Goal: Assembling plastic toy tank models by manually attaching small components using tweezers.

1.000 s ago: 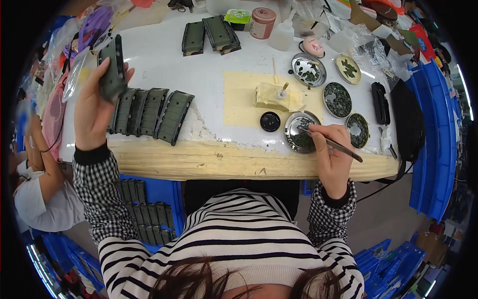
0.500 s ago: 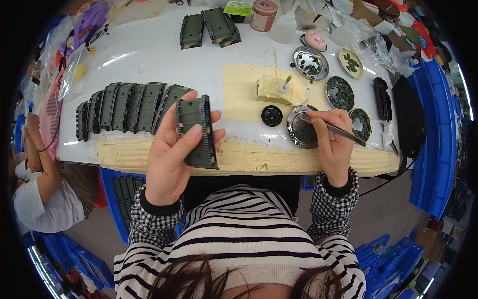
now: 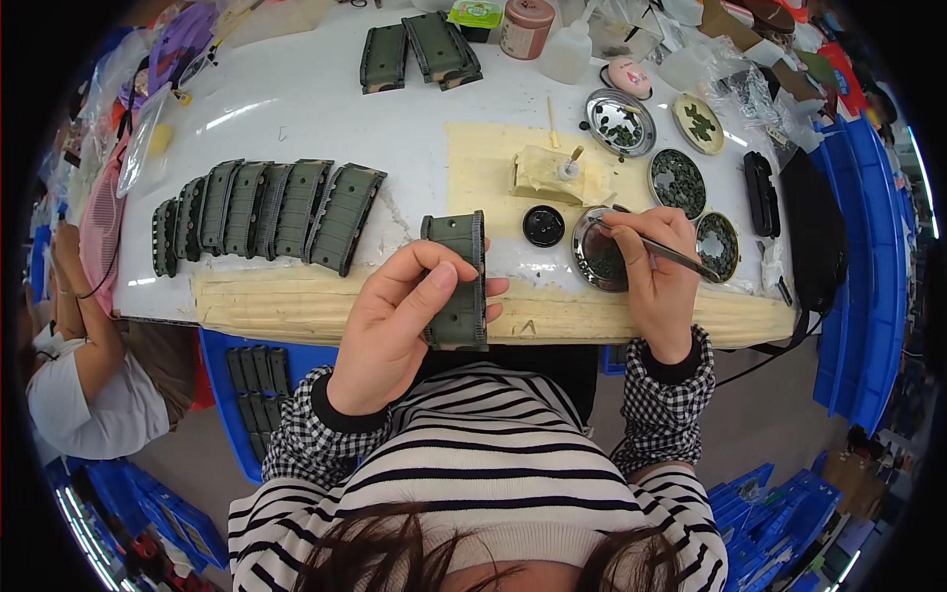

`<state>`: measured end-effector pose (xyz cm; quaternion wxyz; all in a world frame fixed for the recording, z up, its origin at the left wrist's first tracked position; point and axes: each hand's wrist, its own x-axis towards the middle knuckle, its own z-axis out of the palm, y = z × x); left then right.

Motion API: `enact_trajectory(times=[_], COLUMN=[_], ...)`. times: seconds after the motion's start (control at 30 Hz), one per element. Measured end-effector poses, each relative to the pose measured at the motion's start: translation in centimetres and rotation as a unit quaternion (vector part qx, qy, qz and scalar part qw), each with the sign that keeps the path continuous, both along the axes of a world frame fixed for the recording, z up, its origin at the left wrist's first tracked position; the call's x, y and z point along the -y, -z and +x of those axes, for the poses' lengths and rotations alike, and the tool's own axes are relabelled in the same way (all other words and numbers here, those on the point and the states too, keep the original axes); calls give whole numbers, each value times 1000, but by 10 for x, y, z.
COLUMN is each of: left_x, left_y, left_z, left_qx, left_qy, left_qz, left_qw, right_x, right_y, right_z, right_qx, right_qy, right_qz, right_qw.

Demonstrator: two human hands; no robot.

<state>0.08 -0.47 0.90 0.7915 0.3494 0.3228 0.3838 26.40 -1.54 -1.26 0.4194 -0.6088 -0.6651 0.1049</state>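
My left hand grips a dark green ridged-edge plastic piece, its fingers wrapped behind it and the thumb resting across the front. In my right hand is a pair of metal tweezers, pinched between thumb and fingers. Their tips reach over a round metal dish of small dark green bits, partly covered by the hand. Left of that dish sits a small black round dish. A row of similar green pieces lies on the table to the left.
More round dishes of green bits, such as one dish, stand at the right. A tape-covered block holds a small bottle. Two green piece groups lie at the back. A blue bin sits below the table; another person is at far left.
My left hand has moved right and slightly down with the green piece, turning it more upright and face-on. The right hand with the tweezers stays over the metal dish.
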Motion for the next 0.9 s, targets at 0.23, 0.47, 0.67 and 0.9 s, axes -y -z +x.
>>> enact_trajectory(times=[0.23,0.47,0.67,0.9], left_x=[0,0,0,3], left_y=[0,7,12,14], left_z=[13,17,14,18], left_qx=[58,180,169,103], left_qy=[96,127,104,38], left_qz=[-64,-138,-106,-75], left_qw=[992,965,974,991], right_x=[19,16,15,29], right_y=[-35,-31,-33,-44], right_z=[-31,-51,-51,-62], right_qx=[-284,-315,-210,61], right_qy=[-168,-213,-238,-252], right_qz=[-85,-118,-42,84], right_qw=[940,917,947,962])
